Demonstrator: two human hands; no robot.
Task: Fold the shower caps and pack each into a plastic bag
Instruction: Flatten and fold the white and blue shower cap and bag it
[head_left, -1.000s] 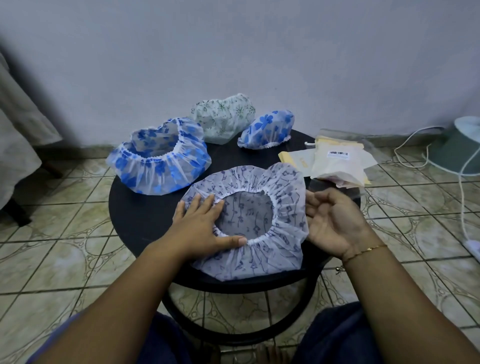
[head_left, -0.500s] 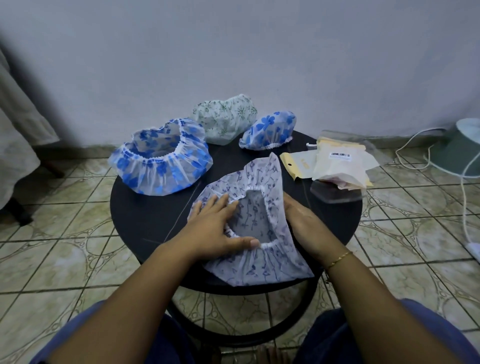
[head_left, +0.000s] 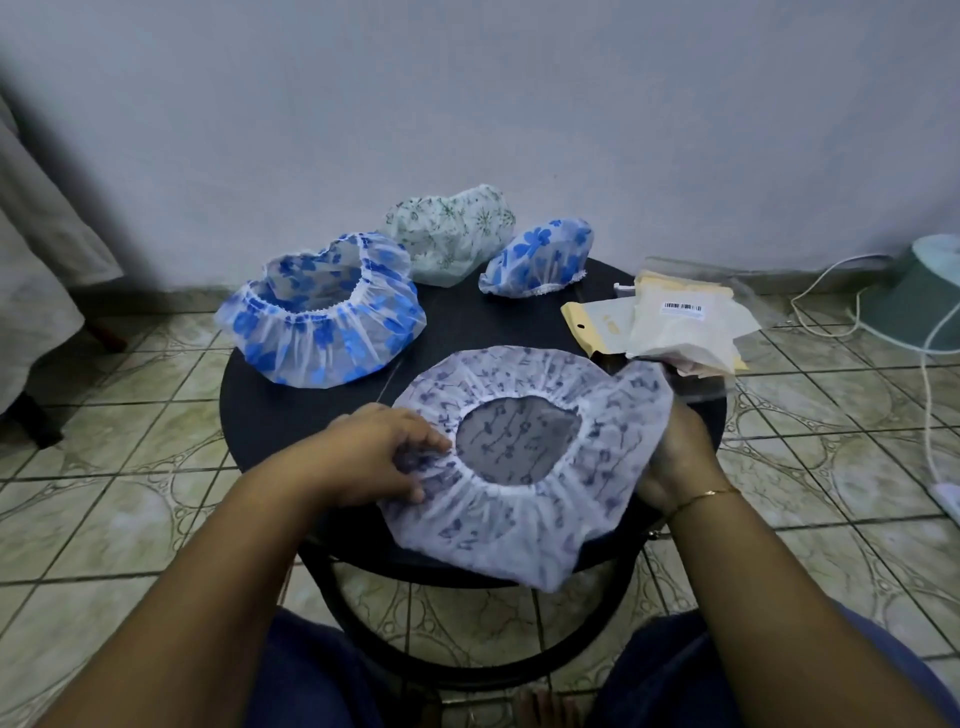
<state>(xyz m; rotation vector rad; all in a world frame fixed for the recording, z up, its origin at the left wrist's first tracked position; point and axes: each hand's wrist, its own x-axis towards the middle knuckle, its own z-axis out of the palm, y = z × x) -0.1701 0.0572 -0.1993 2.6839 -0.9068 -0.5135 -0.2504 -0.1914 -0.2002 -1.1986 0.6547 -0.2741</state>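
Observation:
A white shower cap with a purple print (head_left: 519, 514) lies opening-up at the near edge of the round black table (head_left: 260, 415), partly hanging over the rim. My left hand (head_left: 374, 462) grips its gathered left edge between fingers and thumb. My right hand (head_left: 680, 457) holds the right edge, which is lifted and hides the fingers. Farther back lie a large blue-flowered cap (head_left: 322, 317), a green-patterned cap (head_left: 452, 234) and a small blue-flowered cap (head_left: 540, 257). A stack of plastic bags (head_left: 680, 327) rests at the table's right rim.
A pale green fan base (head_left: 924, 296) stands on the tiled floor at the right, with white cables (head_left: 930, 410) trailing from it. Light cloth (head_left: 36, 270) hangs at the left. A wall rises close behind the table. My knees sit under the table's near edge.
The purple-print cap was squeezed narrow between my hands half a second ago. It is now pulled wide again, with my right hand moved out to the right and its edge raised.

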